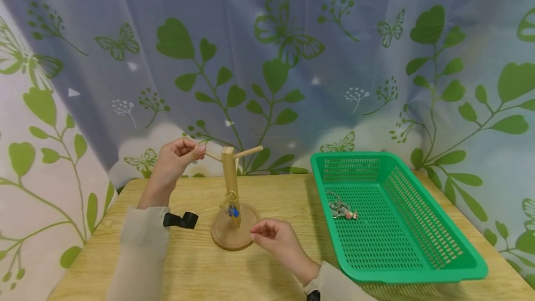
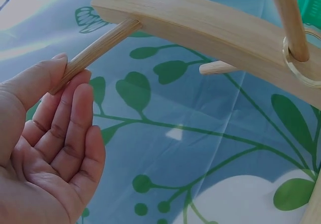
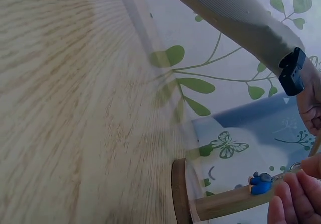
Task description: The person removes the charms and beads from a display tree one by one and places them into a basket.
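Note:
A wooden peg stand (image 1: 230, 178) rises from a round base (image 1: 227, 238) on the table. My left hand (image 1: 199, 151) pinches the tip of the stand's upper left peg (image 1: 212, 155) between thumb and forefinger; the left wrist view shows that peg (image 2: 98, 50) ending between my thumb and fingers (image 2: 65, 78). A key ring with a blue charm (image 1: 232, 209) hangs from a lower peg, its ring (image 2: 296, 78) looped over the peg. My right hand (image 1: 257, 233) hovers loosely curled beside the base, holding nothing, its fingertips (image 3: 293, 199) close to the blue charm (image 3: 261, 183).
A green plastic basket (image 1: 418, 264) sits at the right of the wooden table (image 1: 175, 273), with one key ring (image 1: 342, 210) inside. A leaf-print curtain (image 1: 292, 59) hangs right behind the table. A black strap (image 1: 181, 219) sticks out at my left wrist.

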`<control>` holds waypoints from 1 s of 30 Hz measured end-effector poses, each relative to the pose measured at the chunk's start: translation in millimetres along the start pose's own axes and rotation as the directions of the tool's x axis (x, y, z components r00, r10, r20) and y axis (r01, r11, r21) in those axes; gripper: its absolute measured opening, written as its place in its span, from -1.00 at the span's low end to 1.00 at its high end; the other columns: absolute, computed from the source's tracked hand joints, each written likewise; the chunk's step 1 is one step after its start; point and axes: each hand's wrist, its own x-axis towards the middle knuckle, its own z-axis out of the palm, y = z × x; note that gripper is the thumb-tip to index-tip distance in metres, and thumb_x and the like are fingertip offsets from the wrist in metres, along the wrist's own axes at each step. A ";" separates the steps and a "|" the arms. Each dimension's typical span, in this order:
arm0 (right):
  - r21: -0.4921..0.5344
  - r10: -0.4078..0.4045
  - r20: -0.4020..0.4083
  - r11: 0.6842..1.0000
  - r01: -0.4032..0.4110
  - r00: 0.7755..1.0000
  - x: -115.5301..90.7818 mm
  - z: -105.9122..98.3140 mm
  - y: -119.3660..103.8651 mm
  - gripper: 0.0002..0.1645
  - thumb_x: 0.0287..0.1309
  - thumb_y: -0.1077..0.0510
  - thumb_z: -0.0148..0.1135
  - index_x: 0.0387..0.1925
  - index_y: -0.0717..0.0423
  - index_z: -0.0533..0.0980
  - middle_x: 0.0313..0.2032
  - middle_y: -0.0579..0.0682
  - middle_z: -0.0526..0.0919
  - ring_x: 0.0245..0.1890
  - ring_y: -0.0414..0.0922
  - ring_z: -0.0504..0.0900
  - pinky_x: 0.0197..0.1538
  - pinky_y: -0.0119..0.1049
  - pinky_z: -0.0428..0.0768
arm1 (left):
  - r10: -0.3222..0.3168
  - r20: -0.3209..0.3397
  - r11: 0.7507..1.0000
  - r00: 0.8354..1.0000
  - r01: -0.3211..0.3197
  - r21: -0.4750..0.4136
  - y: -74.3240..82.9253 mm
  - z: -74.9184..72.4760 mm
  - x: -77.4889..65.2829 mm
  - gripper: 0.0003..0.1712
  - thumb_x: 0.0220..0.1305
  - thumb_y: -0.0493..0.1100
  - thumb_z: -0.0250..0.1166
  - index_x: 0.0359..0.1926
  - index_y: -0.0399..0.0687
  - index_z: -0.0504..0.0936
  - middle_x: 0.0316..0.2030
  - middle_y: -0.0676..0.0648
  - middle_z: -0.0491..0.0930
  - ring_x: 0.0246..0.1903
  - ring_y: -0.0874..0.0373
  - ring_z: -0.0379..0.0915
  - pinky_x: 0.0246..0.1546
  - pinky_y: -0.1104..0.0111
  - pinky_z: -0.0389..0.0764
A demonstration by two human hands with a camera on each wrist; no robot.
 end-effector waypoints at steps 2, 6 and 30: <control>-0.004 0.003 -0.016 1.000 -0.003 1.000 2.9 1.0 3.4 -0.81 0.11 0.35 0.26 -0.28 0.47 0.56 -0.32 0.27 0.65 -0.47 -0.31 0.53 -0.36 -0.48 0.51 | 0.009 0.005 1.000 1.000 -0.009 0.003 0.2 -0.6 -0.1 -0.81 0.22 -0.11 0.32 -0.34 -0.16 0.58 -0.48 0.13 0.64 -0.38 0.21 0.54 -0.28 0.40 0.48; -0.002 0.014 -0.049 1.000 -0.015 0.999 7.4 2.5 9.7 -0.80 0.09 0.36 0.26 -0.28 0.49 0.56 -0.35 0.19 0.66 -0.48 -0.31 0.53 -0.37 -0.48 0.50 | 0.016 0.036 1.000 0.999 -0.017 0.021 1.4 -2.7 0.9 -0.88 0.24 -0.13 0.31 -0.34 -0.09 0.59 -0.49 0.16 0.63 -0.36 0.22 0.52 -0.30 0.41 0.48; -0.011 -0.025 -0.155 1.000 0.024 0.988 30.1 22.6 -1.5 -0.81 0.04 0.40 0.29 -0.28 0.47 0.55 -0.29 0.29 0.63 -0.33 -0.12 0.57 -0.26 -0.51 0.53 | -0.009 0.130 0.999 0.991 0.002 0.053 -0.2 -10.6 5.5 -0.91 0.27 -0.10 0.27 -0.35 0.04 0.64 -0.47 0.18 0.63 -0.34 0.24 0.52 -0.29 0.40 0.47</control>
